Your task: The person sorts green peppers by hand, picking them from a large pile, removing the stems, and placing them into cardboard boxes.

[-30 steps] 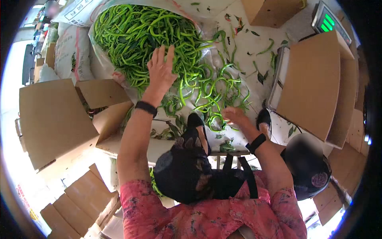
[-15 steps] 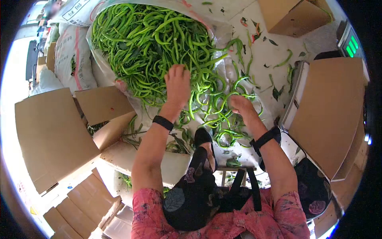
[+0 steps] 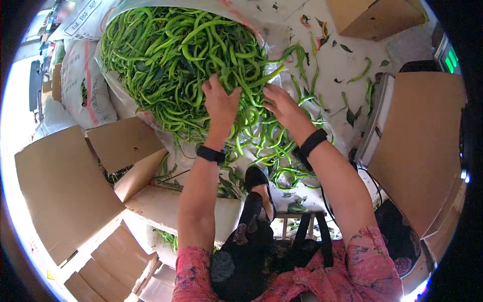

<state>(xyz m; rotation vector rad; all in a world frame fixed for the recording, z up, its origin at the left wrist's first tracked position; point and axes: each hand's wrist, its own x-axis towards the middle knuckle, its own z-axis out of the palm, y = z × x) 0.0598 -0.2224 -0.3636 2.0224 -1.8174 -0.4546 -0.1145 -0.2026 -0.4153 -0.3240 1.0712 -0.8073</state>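
Observation:
Long green chili peppers (image 3: 171, 55) spill in a big heap from the mouth of a white woven sack (image 3: 118, 83). My left hand (image 3: 221, 105) reaches onto the front of the heap, thumb and fingers apart, its fingertips among the peppers. To its right, my right hand (image 3: 286, 106) is at the heap's right edge, with fingers stretched and slightly bent toward the left hand. No pepper shows clearly gripped in either hand. Loose curled peppers (image 3: 271, 138) lie below and between the two hands on the pale sheet (image 3: 322, 151).
Open cardboard boxes stand at the left (image 3: 65, 186) and right (image 3: 415, 146), with another box (image 3: 375, 20) at the far right. A scale display (image 3: 449, 58) glows green. Filled sacks (image 3: 85, 83) lean at the left. Leaves and stray peppers (image 3: 359, 70) litter the sheet.
My right hand has moved up and left from the loose peppers to the heap's edge, its fingers opening. My left hand has shifted slightly, with its thumb now spread from the fingers.

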